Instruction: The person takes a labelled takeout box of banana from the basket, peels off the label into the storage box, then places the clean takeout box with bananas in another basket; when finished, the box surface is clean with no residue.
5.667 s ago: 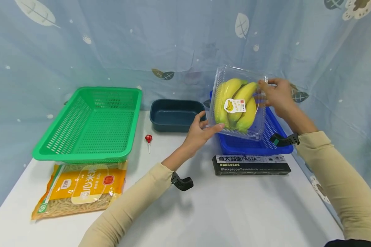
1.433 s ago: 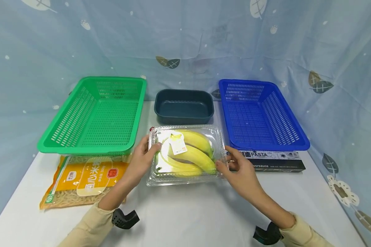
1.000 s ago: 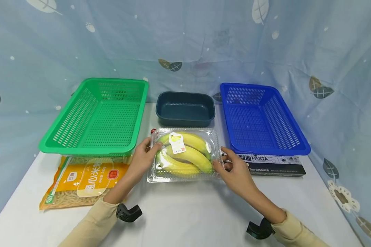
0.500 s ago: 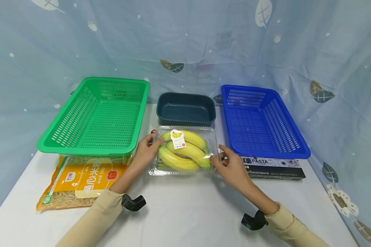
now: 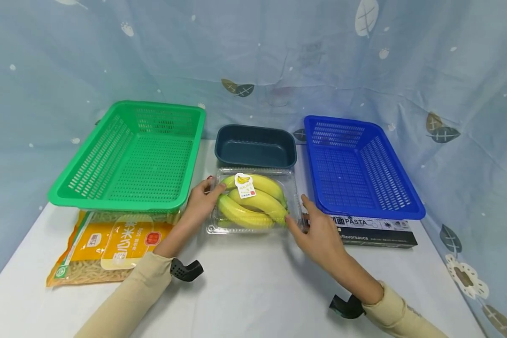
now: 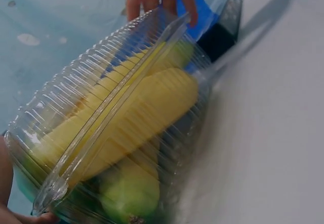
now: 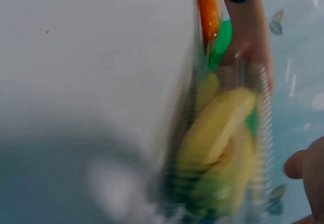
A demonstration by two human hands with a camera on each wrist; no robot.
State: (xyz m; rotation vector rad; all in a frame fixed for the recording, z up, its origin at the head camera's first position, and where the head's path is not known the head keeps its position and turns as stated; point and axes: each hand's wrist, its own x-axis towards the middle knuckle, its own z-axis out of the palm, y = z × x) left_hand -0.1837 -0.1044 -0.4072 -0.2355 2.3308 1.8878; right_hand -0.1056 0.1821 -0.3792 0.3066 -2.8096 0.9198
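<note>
The clear box [image 5: 292, 185] seems to rest on the middle of the desk [image 5: 245, 281], just near of the dark tray [image 5: 255, 151]; setting it there looks nearly done, with full release apparently left. Its thin, glossy plastic walls are ribbed, and inside lie smooth, curved yellow bananas [image 5: 257, 202] behind a paper label [image 5: 245, 186]. The left hand's [image 5: 200, 204] fingers grip its left side; the right hand's [image 5: 321, 232] are loosely spread at the right, contact unclear. Farther left is the perforated green basket [image 5: 152, 169], with a crinkly noodle bag [image 5: 110, 244] on its near side; farther right, the latticed blue basket [image 5: 342, 178], beside a slim, straight-edged pasta carton [image 5: 380, 237].
</note>
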